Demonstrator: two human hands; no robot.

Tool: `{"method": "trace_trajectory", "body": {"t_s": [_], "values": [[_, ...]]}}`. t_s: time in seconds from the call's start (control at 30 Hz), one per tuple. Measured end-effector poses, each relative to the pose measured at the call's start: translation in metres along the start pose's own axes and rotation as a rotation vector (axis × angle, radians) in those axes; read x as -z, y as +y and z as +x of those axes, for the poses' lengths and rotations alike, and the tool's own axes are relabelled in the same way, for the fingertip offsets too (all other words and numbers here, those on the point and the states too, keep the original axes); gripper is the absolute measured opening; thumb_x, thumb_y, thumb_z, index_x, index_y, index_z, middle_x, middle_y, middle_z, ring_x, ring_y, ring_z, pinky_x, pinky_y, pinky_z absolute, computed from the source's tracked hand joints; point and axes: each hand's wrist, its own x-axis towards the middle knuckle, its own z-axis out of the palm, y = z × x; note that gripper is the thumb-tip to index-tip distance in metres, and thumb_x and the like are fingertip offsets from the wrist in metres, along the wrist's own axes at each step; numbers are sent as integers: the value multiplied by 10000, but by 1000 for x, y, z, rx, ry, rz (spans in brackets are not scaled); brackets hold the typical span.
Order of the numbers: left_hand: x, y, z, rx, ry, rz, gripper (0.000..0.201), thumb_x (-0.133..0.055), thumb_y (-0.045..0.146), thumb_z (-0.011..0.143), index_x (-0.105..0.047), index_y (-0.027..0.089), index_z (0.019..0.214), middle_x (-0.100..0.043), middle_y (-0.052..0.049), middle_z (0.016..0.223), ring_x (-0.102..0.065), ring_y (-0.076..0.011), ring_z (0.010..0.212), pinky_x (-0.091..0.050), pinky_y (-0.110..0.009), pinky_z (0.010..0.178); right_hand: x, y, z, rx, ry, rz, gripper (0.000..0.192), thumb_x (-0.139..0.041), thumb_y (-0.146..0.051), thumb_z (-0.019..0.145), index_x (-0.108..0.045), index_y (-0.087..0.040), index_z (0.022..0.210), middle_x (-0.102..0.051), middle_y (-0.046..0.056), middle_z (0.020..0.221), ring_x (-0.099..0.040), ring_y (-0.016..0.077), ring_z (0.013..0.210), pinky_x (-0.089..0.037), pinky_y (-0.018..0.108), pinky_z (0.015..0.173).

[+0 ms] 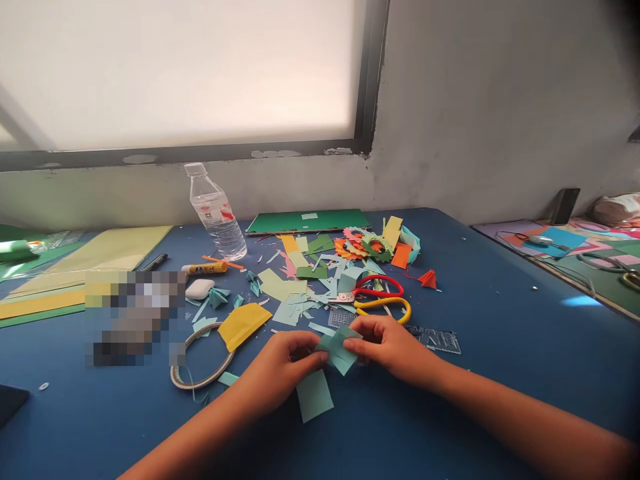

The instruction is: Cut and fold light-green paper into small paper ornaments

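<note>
Between my two hands is a small light-blue paper square (345,359) with creases across it, held just above the table. My left hand (285,367) pinches its left edge between thumb and fingers. On the other side, my right hand (390,347) grips the right edge, thumb on top. A second light-blue paper piece (315,398) lies flat on the table below my left hand. Past my right hand lie scissors (383,293) with red and yellow handles. A clear plastic stencil (437,340) shows partly behind my right wrist.
Paper scraps (290,300) cover the middle of the blue table (500,387). A tape ring (177,380) with yellow paper (245,325), a glue stick (205,268) and a water bottle (217,217) stand or lie left. Behind are paper flowers (375,247) and a green board (310,221).
</note>
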Motion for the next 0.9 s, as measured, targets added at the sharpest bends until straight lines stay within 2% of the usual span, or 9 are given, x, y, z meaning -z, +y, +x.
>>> {"method": "trace_trajectory", "body": {"t_s": [0.1, 0.23, 0.33, 0.43, 0.53, 0.67, 0.73, 0.83, 0.9], "values": [[0, 0, 1, 10, 24, 44, 233, -571, 365, 804, -689, 167, 767, -632, 12, 705, -533, -150, 671, -400, -216, 589, 0, 0, -1, -6, 11, -23, 388, -664, -530, 732, -539, -163, 713, -514, -38, 625, -478, 99, 554, -393, 220, 538], [2, 0, 0, 32, 30, 133, 329, -590, 433, 781, -651, 163, 604, -561, 21, 557, -507, -150, 578, -369, -230, 521, 1, 2, -3, 16, 23, -84, 437, -590, -534, 797, -464, -174, 585, -417, -51, 554, -404, 93, 522, -344, 211, 493], [3, 4, -4, 13, 141, 202, 287, -637, 460, 731, -682, 176, 749, -657, -36, 770, -572, -230, 789, -430, -279, 653, 1, 2, -4, 47, 33, -120, 399, -577, -481, 825, -505, -170, 586, -409, -49, 552, -401, 98, 527, -349, 213, 498], [1, 7, -7, -66, 306, 195, 405, -688, 421, 689, -649, 216, 1036, -651, -69, 1093, -534, -277, 1040, -413, -342, 873, -2, 0, -5, 99, 26, -131, 260, -574, -391, 841, -655, -171, 729, -528, -20, 656, -482, 123, 622, -410, 228, 592], [-4, 9, -8, -61, 272, 56, 270, -671, 373, 715, -692, 229, 942, -713, -42, 936, -611, -250, 898, -451, -331, 825, -5, -2, -7, 138, 12, -134, 221, -577, -338, 840, -702, -200, 960, -586, -15, 700, -546, 156, 723, -443, 264, 701], [-6, 9, -8, -20, 207, -79, 161, -645, 346, 741, -722, 209, 774, -730, -17, 762, -638, -214, 744, -481, -280, 700, -8, -1, -11, 89, 104, -125, 506, -614, -318, 815, -487, -204, 1292, -569, -45, 637, -551, 134, 586, -454, 250, 570], [-5, 9, -7, 6, 213, -120, 194, -640, 371, 748, -724, 198, 769, -727, -20, 745, -634, -205, 726, -479, -264, 660, -8, 0, -13, 173, 144, -146, 443, -559, -290, 854, -461, -218, 1280, -628, -7, 776, -606, 139, 651, -486, 252, 597], [-3, 9, -6, 46, 208, -190, 238, -632, 404, 756, -715, 181, 773, -710, -19, 701, -623, -181, 681, -472, -248, 618, -8, 2, -15, 403, 181, -309, 229, -492, -195, 875, -572, -233, 1085, -655, 39, 966, -646, 147, 782, -516, 254, 674], [-2, 10, -6, 62, 198, -227, 244, -636, 404, 749, -700, 169, 742, -690, -17, 661, -609, -166, 647, -468, -244, 602, -8, 3, -16, 535, 181, -440, 197, -493, -150, 862, -617, -232, 990, -663, 50, 1008, -646, 159, 839, -519, 259, 705]]}}
